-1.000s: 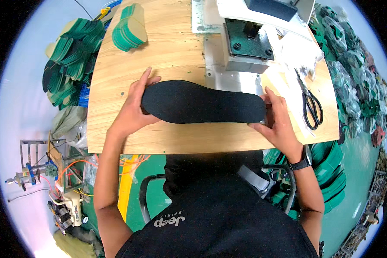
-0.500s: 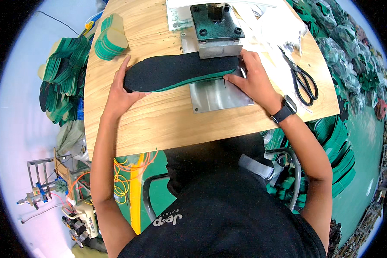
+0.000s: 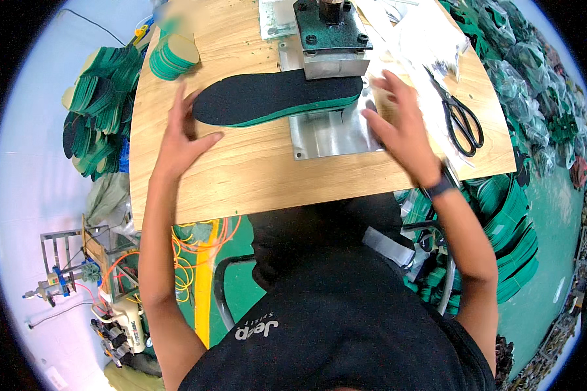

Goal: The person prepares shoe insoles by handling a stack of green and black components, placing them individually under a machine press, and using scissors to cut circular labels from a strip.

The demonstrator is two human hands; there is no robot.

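A long black insole with a green underside (image 3: 274,98) lies across the wooden table (image 3: 241,176), its right end under the dark head of a metal press (image 3: 329,32) and over the steel base plate (image 3: 326,133). My left hand (image 3: 179,133) hovers open just left of and below the insole's left end, apart from it. Next to the insole's right end, my right hand (image 3: 398,127) is open with fingers spread over the plate's right edge, holding nothing. A dark watch sits on that wrist.
A stack of green insole pieces (image 3: 173,57) stands at the table's back left. Black scissors (image 3: 463,120) lie at the right beside plastic bags. Heaps of green and black insoles (image 3: 94,111) cover the floor left and right. Orange cables hang under the table's front edge.
Both hands have let go of the insole and pulled back toward me with fingers spread. The insole's right end has gone further under the press head.
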